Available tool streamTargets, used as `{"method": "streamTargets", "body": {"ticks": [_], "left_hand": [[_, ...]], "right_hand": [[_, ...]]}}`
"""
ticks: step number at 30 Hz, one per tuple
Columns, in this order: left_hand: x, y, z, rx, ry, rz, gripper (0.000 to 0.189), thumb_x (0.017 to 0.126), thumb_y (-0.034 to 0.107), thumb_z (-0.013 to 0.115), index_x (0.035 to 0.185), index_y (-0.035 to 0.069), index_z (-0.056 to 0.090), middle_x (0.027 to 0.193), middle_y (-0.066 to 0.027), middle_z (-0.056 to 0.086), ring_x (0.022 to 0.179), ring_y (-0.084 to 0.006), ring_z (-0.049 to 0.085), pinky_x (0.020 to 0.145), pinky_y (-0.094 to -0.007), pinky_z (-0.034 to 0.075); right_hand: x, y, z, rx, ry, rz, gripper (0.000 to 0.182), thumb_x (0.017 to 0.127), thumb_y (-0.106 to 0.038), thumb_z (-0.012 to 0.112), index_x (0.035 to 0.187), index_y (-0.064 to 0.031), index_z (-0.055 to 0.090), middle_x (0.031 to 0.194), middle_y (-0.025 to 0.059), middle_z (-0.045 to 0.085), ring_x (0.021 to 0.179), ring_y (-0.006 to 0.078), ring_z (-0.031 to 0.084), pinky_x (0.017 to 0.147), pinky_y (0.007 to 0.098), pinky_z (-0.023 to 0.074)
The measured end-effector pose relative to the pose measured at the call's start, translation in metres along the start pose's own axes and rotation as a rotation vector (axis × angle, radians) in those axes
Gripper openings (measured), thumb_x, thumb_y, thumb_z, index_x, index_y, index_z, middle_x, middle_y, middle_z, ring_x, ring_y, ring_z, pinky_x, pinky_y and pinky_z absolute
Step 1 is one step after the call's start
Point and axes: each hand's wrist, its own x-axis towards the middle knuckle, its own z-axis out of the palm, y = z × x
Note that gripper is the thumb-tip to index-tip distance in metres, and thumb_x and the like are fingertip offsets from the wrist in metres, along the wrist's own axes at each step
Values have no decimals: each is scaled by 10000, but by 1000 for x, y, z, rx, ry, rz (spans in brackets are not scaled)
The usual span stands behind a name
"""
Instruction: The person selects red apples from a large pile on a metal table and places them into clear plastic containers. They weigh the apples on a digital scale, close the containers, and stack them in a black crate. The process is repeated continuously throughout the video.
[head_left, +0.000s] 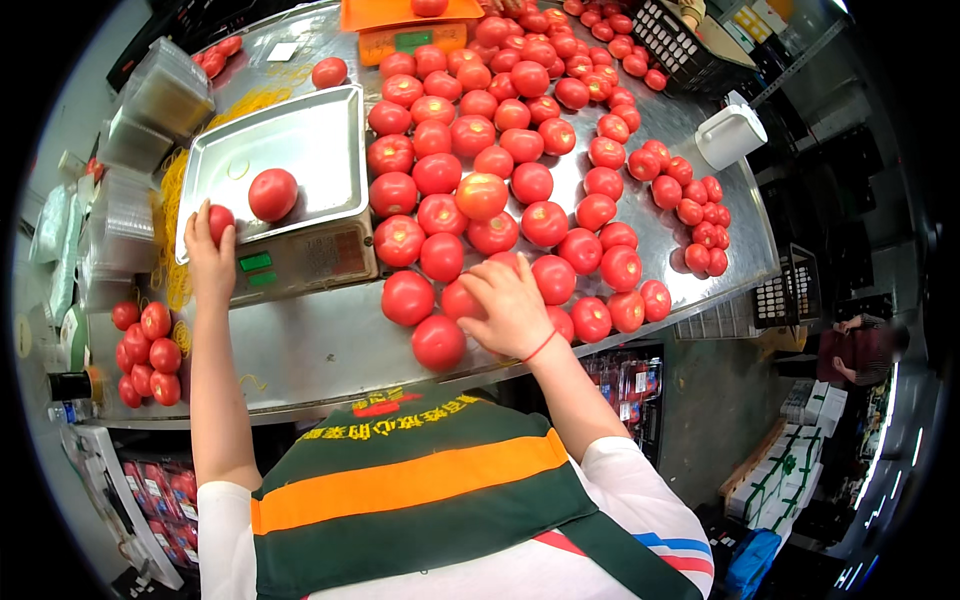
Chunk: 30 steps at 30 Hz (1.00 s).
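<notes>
My left hand (211, 259) has its fingers around a red tomato (220, 223) at the front left corner of a metal weighing tray (210, 157). Another tomato (272, 195) sits on that tray, to the right of the held one. Beneath the tray is a digital scale (307, 259) with a lit green display. My right hand (510, 307) lies spread over the front of a large group of loose tomatoes (472, 136). One tomato (459, 301) shows between its thumb and fingers; whether it is gripped is hidden.
Stacked clear plastic trays (124, 225) and yellow rubber bands (174, 217) line the left side. A second, orange scale (411, 39) stands at the back. At the right are a white jug (731, 136) and a black crate (675, 49). A person (862, 349) is far right.
</notes>
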Motion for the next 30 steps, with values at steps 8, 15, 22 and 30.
{"method": "streamTargets", "body": {"ticks": [8, 15, 22, 30], "left_hand": [[-8, -2, 9, 54, 54, 21, 580, 859, 202, 624, 1378, 224, 365, 1350, -202, 364, 1187, -392, 451, 958, -456, 422], [-7, 2, 8, 2, 79, 33, 588, 838, 185, 642, 1360, 214, 371, 1346, -216, 366, 1169, -410, 459, 935, -469, 433], [-9, 5, 3, -16, 76, -11, 593, 815, 155, 662, 1343, 192, 394, 1355, -235, 358, 1174, -424, 450, 948, -470, 420], [28, -29, -37, -413, -100, -54, 419, 824, 206, 654, 1195, 26, 578, 1203, -233, 524, 1168, -366, 473, 997, -414, 364]], "right_hand": [[30, -52, 32, 134, 31, -59, 466, 653, -157, 746, 1070, -58, 562, 1138, 130, 540, 1041, 301, 536, 821, 376, 478], [70, -81, 70, -194, -386, 121, 504, 682, -116, 662, 1158, -83, 500, 1143, 142, 446, 1096, 313, 451, 721, 442, 486], [120, -82, 27, 341, 106, -105, 639, 608, -148, 773, 1179, -58, 501, 1141, 162, 512, 1067, 332, 527, 889, 393, 457], [197, -89, 38, 30, 299, -198, 554, 679, -123, 741, 1180, -35, 521, 1193, 201, 499, 1057, 367, 521, 891, 430, 443]]}}
